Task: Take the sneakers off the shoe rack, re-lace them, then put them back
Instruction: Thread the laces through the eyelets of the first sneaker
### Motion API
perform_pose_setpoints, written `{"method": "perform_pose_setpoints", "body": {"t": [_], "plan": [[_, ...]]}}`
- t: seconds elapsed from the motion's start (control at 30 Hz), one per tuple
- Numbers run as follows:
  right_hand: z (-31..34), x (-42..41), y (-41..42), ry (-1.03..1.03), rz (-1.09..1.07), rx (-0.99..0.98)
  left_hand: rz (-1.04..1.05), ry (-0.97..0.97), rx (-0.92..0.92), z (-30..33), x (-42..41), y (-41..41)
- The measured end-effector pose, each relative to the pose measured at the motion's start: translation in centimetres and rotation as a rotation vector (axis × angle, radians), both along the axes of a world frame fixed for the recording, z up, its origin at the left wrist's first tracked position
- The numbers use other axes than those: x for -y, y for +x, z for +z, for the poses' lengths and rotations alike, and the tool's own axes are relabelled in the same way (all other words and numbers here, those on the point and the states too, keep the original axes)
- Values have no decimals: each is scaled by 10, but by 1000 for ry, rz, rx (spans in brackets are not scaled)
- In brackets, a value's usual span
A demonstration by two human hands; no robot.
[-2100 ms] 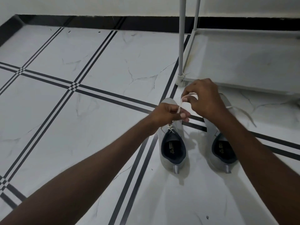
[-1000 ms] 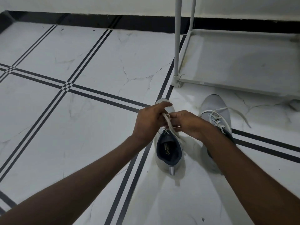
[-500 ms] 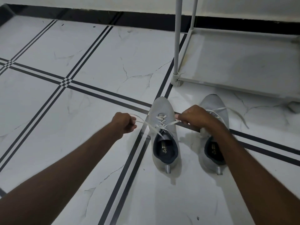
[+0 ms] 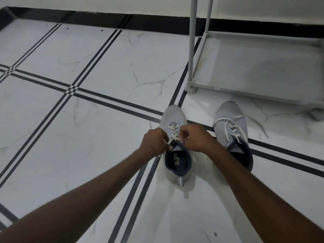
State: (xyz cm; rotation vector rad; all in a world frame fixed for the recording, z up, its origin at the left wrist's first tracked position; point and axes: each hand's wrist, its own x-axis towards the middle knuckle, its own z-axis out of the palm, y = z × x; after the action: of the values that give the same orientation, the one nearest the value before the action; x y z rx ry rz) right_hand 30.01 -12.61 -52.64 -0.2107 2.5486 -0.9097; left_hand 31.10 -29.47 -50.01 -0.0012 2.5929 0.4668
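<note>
Your single head-worn camera looks forward and steeply down over both forearms at the tiled floor (image 4: 87,137). It sits close enough that your arms fill the lower frame, with your left hand (image 4: 155,142) and right hand (image 4: 195,137) near centre. The wide lens bows the floor's dark lines. Beyond the grip the view reaches the black skirting (image 4: 105,19); beyond and right of the grip it catches the shoe rack (image 4: 191,41). No second view shares the scene.
</note>
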Motion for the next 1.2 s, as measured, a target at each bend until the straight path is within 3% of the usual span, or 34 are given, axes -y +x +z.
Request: {"method": "perform_pose_setpoints", "body": {"t": [0.23,0.37,0.57,0.8,0.93,1.1,1.2], "plan": [[2,-6,1,-184,-197,210,60,205,-6,3,18,-5],[4,-7,4,-138,-170,233,101,331,50,4,28,-8],[-1,-41,1,-223,-173,324,147,281,57,-17,46,-3],[-31,-44,11,72,-148,115,188,282,120,-31,52,9],[-28,-41,7,166,-140,128,179,394,228,-23,63,-1],[-1,-39,1,52,-158,79,249,543,367,-5,81,-16],[12,-37,1,-219,-319,166,359,692,392,0,86,-24]]}}
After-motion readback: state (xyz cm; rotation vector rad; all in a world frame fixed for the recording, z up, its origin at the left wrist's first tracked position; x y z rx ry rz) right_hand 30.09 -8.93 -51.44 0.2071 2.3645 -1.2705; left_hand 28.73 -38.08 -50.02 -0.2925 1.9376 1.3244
